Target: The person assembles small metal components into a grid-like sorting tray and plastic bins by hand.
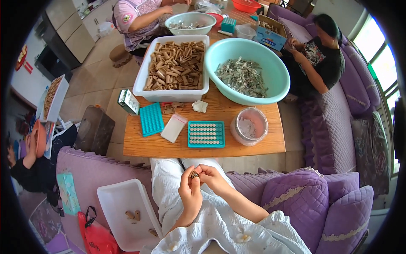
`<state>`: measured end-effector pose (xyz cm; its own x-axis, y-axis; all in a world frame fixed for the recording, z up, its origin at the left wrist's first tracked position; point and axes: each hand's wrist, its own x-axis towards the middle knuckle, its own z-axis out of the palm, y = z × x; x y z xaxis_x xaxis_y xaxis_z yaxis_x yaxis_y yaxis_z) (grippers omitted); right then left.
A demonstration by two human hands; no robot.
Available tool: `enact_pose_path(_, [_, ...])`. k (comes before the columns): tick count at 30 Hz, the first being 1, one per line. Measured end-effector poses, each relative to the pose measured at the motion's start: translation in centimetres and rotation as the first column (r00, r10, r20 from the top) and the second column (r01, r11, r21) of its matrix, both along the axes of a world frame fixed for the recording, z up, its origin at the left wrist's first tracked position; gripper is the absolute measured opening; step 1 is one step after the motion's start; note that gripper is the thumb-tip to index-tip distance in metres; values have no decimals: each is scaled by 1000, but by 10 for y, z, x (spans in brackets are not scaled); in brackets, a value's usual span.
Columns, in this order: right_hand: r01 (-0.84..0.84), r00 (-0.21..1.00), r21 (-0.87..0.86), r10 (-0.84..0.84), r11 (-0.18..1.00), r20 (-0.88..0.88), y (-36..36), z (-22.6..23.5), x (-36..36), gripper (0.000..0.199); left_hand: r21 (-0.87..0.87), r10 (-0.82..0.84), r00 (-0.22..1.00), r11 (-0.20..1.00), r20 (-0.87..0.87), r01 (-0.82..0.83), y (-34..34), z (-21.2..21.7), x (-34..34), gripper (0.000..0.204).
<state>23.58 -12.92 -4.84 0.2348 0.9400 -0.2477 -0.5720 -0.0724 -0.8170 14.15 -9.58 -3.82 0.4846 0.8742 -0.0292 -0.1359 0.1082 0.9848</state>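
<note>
Above my lap, my left hand (pixel 190 194) and my right hand (pixel 212 178) meet with fingers pinched around one small brown piece (pixel 193 174). Its shape is mostly covered by my fingers; a darker, shinier bit shows on it. Straight ahead on the table, a teal tray (pixel 206 145) holds rows of small white round pieces. Beside it lie a clear plastic packet (pixel 174 128) and a second teal tray (pixel 151 119) with a grid of pockets. A white tub (pixel 250 139) with whitish contents stands to the right.
On the wooden table (pixel 270 146), a white bin (pixel 139 86) holds brown casings and a mint basin (pixel 277 78) holds metal parts. Left of me, a white tray (pixel 122 190) on the purple sofa (pixel 84 163) carries several brown casings. People sit at the far left, right and left side.
</note>
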Motion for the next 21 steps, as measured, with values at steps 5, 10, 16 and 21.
enact_pose_path(5, [56,998,-17,-56,998,8,11,-12,-2,7,-20,46,998,999,-42,-47,12,-2,5,30])
enact_pose_path(10, [130,390,88,-132,988,911,21,-5,44,53,-202,133,991,971,20,-126,38,-9,-4,32])
enact_pose_path(16, [-10,-228,-200,192,980,955,59,0,109,107,-245,106,993,963,-41,-113,44,-15,-17,33])
enact_pose_path(21, [5,-343,-529,499,848,796,77,-6,121,116,-300,26,1000,953,-4,-26,37,-24,-21,33])
